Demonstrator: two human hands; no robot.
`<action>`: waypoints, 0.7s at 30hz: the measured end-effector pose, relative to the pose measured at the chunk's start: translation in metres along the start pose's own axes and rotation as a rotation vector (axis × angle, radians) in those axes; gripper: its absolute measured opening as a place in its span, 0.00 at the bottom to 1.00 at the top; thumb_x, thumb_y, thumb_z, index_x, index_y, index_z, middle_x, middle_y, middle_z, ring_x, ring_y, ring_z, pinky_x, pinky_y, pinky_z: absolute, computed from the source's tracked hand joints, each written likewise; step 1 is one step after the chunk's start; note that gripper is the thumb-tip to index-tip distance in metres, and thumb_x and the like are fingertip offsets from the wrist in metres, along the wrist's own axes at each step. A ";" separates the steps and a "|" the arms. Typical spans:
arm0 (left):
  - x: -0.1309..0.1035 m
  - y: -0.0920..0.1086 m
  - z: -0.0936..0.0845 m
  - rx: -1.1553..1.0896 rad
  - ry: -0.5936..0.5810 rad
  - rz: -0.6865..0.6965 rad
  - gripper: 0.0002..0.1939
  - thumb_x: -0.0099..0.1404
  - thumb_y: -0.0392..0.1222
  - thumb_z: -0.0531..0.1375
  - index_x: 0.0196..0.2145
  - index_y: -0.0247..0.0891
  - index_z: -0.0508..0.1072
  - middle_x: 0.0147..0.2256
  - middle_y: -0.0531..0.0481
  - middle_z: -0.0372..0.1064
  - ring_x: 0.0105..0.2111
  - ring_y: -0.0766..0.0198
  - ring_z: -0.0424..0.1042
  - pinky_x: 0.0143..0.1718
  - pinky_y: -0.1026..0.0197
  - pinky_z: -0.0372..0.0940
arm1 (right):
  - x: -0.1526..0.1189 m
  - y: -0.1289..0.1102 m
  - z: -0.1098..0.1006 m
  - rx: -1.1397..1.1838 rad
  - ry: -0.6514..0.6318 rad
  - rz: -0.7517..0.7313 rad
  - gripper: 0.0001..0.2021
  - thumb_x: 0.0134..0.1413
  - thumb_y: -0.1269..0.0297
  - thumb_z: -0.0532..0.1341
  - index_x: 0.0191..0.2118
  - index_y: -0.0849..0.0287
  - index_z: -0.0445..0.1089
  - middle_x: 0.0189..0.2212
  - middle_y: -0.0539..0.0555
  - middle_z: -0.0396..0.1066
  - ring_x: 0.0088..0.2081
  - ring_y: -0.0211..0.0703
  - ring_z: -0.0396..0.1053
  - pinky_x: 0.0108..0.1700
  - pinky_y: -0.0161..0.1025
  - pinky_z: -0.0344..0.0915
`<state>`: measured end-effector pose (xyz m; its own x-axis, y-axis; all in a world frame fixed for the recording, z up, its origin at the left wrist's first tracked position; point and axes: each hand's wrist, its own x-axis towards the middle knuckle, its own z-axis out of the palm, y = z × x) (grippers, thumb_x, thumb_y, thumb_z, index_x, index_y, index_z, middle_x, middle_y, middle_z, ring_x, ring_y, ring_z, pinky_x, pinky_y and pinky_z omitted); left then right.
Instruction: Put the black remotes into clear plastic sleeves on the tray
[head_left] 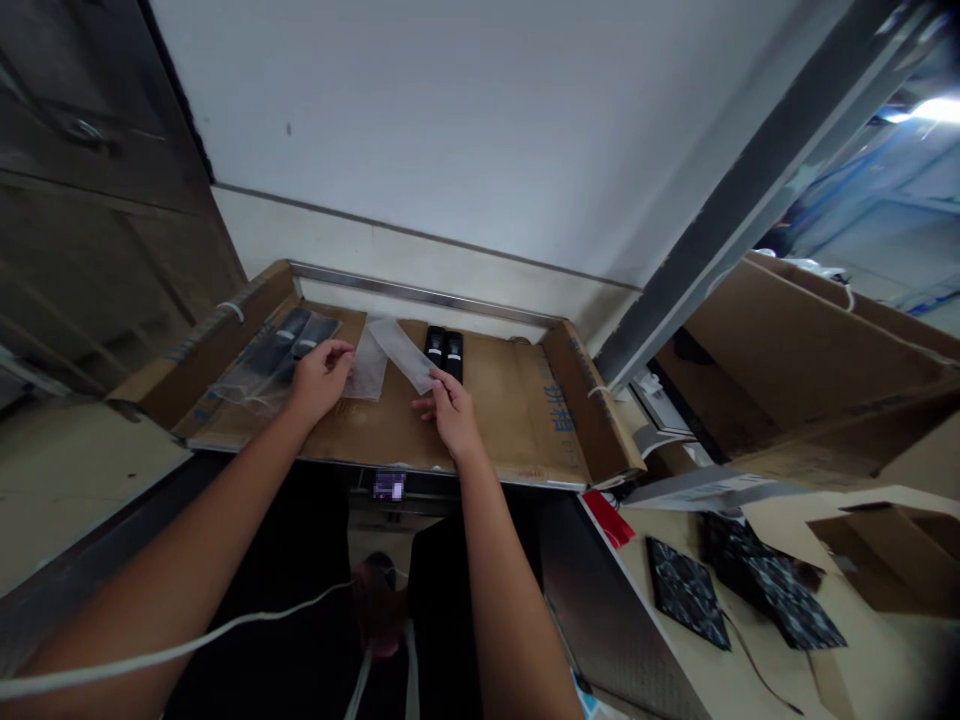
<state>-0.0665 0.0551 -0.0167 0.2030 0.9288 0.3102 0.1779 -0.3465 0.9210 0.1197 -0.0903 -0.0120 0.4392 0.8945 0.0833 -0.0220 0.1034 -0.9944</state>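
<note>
My right hand [452, 410] pinches the near end of a long clear plastic bag [403, 352], which slants up and left from its fingers. Another flat clear bag [367, 370] lies on the cardboard under it. My left hand [321, 378] is loosely curled at that bag's left side, thumb and forefinger slightly apart, with nothing visible between them. Just beyond my right hand, two black oblong devices [444, 348] with white labels lie side by side. Left of my left hand are dark devices in clear bags [289, 340], partly hidden by the shiny film.
Raised cardboard sides bound the lined work surface [510, 420]. Behind it stands a white wall [465, 130]. A grey post [720, 220] and a large cardboard box [795, 370] are at right. Dark patterned panels [686, 590] lie lower right. A white cord [247, 620] crosses my lap.
</note>
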 end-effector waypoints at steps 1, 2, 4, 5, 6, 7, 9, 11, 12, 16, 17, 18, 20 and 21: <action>0.001 -0.001 0.000 -0.034 0.009 -0.009 0.13 0.60 0.48 0.59 0.39 0.38 0.74 0.37 0.47 0.73 0.34 0.60 0.73 0.33 0.59 0.71 | 0.000 0.000 0.000 -0.003 0.001 -0.003 0.20 0.62 0.56 0.56 0.56 0.58 0.67 0.47 0.57 0.74 0.31 0.37 0.77 0.23 0.28 0.67; 0.001 -0.002 0.000 -0.054 0.021 -0.014 0.13 0.60 0.48 0.59 0.39 0.38 0.74 0.36 0.47 0.73 0.34 0.60 0.73 0.32 0.60 0.71 | 0.000 0.001 0.000 -0.003 0.003 -0.004 0.20 0.62 0.55 0.56 0.56 0.57 0.67 0.47 0.57 0.74 0.30 0.37 0.77 0.23 0.28 0.66; 0.002 -0.002 0.000 -0.061 0.042 -0.017 0.12 0.59 0.48 0.60 0.38 0.38 0.74 0.35 0.47 0.73 0.33 0.60 0.73 0.31 0.60 0.71 | 0.001 0.001 0.000 -0.001 0.010 -0.006 0.19 0.61 0.56 0.57 0.55 0.57 0.68 0.44 0.56 0.75 0.30 0.36 0.77 0.23 0.28 0.66; 0.002 -0.002 0.000 -0.059 0.046 -0.021 0.12 0.59 0.48 0.60 0.37 0.38 0.74 0.35 0.47 0.73 0.33 0.61 0.73 0.31 0.60 0.71 | 0.001 0.001 0.000 0.000 0.016 -0.007 0.19 0.61 0.56 0.57 0.54 0.57 0.68 0.43 0.56 0.75 0.29 0.36 0.76 0.23 0.28 0.66; 0.003 -0.002 -0.001 -0.058 0.048 -0.026 0.12 0.59 0.48 0.59 0.37 0.38 0.74 0.34 0.47 0.73 0.32 0.61 0.72 0.30 0.61 0.70 | 0.001 0.001 0.001 0.001 0.021 -0.008 0.18 0.61 0.56 0.57 0.53 0.57 0.68 0.42 0.55 0.75 0.29 0.36 0.76 0.22 0.28 0.66; 0.003 -0.002 -0.001 -0.059 0.048 -0.030 0.12 0.59 0.48 0.59 0.37 0.38 0.74 0.34 0.47 0.73 0.32 0.61 0.72 0.30 0.61 0.70 | 0.001 0.001 0.001 0.001 0.026 -0.010 0.17 0.60 0.57 0.57 0.52 0.58 0.68 0.41 0.55 0.75 0.28 0.36 0.76 0.22 0.28 0.66; 0.003 -0.003 -0.001 -0.061 0.044 -0.026 0.13 0.59 0.48 0.59 0.37 0.37 0.74 0.33 0.47 0.73 0.31 0.62 0.72 0.30 0.62 0.69 | 0.000 -0.001 0.002 0.002 0.029 -0.013 0.15 0.60 0.58 0.58 0.50 0.59 0.69 0.39 0.54 0.76 0.27 0.35 0.76 0.22 0.28 0.65; 0.003 -0.005 -0.001 -0.059 0.039 -0.014 0.13 0.59 0.48 0.60 0.37 0.37 0.74 0.34 0.47 0.74 0.31 0.62 0.72 0.29 0.62 0.69 | 0.000 -0.002 0.002 0.005 0.025 -0.011 0.14 0.59 0.60 0.59 0.48 0.59 0.69 0.38 0.53 0.76 0.27 0.35 0.75 0.22 0.27 0.65; 0.003 -0.006 -0.002 -0.057 0.036 -0.012 0.13 0.59 0.48 0.60 0.37 0.37 0.74 0.34 0.47 0.74 0.32 0.61 0.72 0.29 0.62 0.68 | -0.001 -0.003 0.003 0.006 0.024 -0.007 0.13 0.58 0.61 0.59 0.48 0.59 0.69 0.37 0.53 0.76 0.27 0.35 0.75 0.22 0.27 0.65; 0.005 -0.012 -0.002 -0.035 0.016 -0.020 0.13 0.60 0.49 0.59 0.37 0.39 0.74 0.35 0.47 0.74 0.33 0.60 0.73 0.30 0.61 0.68 | -0.001 -0.006 0.003 0.013 0.041 0.015 0.14 0.55 0.64 0.61 0.48 0.58 0.67 0.37 0.53 0.77 0.26 0.35 0.75 0.21 0.27 0.65; 0.006 -0.013 -0.002 -0.023 0.013 -0.017 0.13 0.60 0.49 0.59 0.38 0.39 0.74 0.35 0.47 0.74 0.34 0.59 0.73 0.31 0.60 0.69 | -0.001 -0.007 0.003 0.020 0.053 0.020 0.17 0.55 0.66 0.61 0.50 0.58 0.66 0.36 0.52 0.77 0.25 0.35 0.75 0.21 0.27 0.65; 0.006 -0.014 -0.002 -0.007 0.012 -0.010 0.13 0.61 0.49 0.59 0.38 0.40 0.74 0.35 0.47 0.75 0.35 0.59 0.73 0.32 0.60 0.69 | -0.001 -0.007 0.003 0.030 0.070 0.026 0.20 0.54 0.67 0.61 0.53 0.58 0.64 0.35 0.52 0.77 0.25 0.35 0.75 0.21 0.28 0.66; 0.007 -0.014 -0.002 0.025 0.013 0.004 0.13 0.61 0.49 0.58 0.38 0.40 0.74 0.36 0.47 0.75 0.36 0.59 0.74 0.34 0.59 0.69 | 0.000 -0.008 0.004 0.052 0.107 0.041 0.26 0.53 0.69 0.61 0.58 0.59 0.59 0.34 0.52 0.78 0.24 0.36 0.75 0.21 0.28 0.66; 0.007 -0.014 -0.002 0.039 0.013 0.006 0.12 0.61 0.49 0.58 0.38 0.40 0.74 0.36 0.46 0.75 0.36 0.58 0.74 0.35 0.59 0.69 | 0.000 -0.008 0.004 0.058 0.123 0.049 0.28 0.52 0.69 0.62 0.59 0.59 0.58 0.34 0.51 0.77 0.24 0.36 0.75 0.21 0.28 0.66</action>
<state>-0.0694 0.0663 -0.0273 0.1915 0.9281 0.3194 0.2139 -0.3570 0.9093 0.1162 -0.0888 -0.0036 0.5428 0.8396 0.0226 -0.0963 0.0889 -0.9914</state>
